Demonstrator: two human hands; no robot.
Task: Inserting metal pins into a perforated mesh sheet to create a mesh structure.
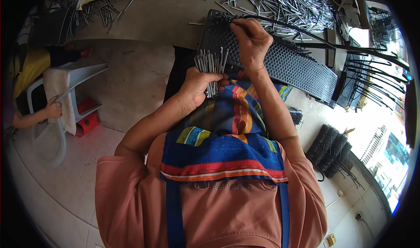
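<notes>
My left hand point(196, 84) is closed around an upright bundle of thin silver metal rods point(211, 63), in front of my apron point(218, 156). Right of it, a long dark plate full of round holes point(286, 68) slants down from upper left to lower right. My right hand point(253, 42) is bent over the far left end of this plate, fingers pinched together at its top edge. Whatever those fingertips hold is too small to make out. Short dark bits point(225, 17) stick up from the holes close to the fingertips and along the far edge.
A large heap of loose silver rods point(284, 7) covers the table point(166, 18) beyond the plate. Long black bars point(350, 47) and hooked wires point(372, 79) stand at the right. Dark bristly bundles point(328, 149) lie below. Another person's hand point(53, 108) grips a pale plastic chair point(65, 147) at left.
</notes>
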